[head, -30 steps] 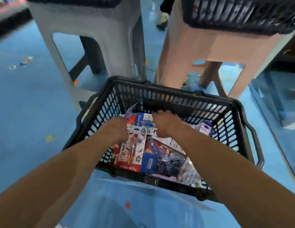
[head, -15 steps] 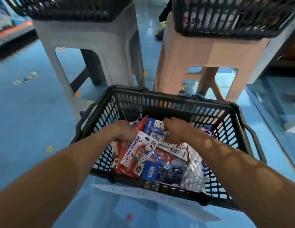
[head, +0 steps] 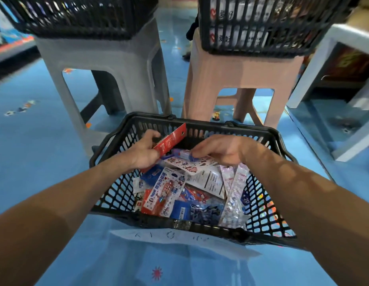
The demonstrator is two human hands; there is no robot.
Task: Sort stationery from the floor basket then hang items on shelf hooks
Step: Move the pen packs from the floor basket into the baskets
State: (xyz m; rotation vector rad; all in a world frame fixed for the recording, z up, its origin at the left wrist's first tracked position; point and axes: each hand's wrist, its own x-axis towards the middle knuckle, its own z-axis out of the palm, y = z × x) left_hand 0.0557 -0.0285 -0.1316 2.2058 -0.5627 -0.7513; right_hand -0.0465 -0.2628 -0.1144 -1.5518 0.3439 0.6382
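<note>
Head view: both hands reach into the black floor basket [head: 117,195] of stationery packs [head: 169,193].
The left hand [head: 145,150] grips a red card packet [head: 172,140], raised and tilted above the pile; the right hand [head: 219,150] curls its fingers down, pinching the end of a white patterned pen pack [head: 192,165] atop the pile. A grey stool [head: 101,58] and a pink stool [head: 241,73] stand just behind the basket.

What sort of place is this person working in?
Probably a stationery or variety shop. A black shopping basket on the blue floor holds carded packets, the left hand grips a red packet, and two more stocked baskets sit on plastic stools.
</note>
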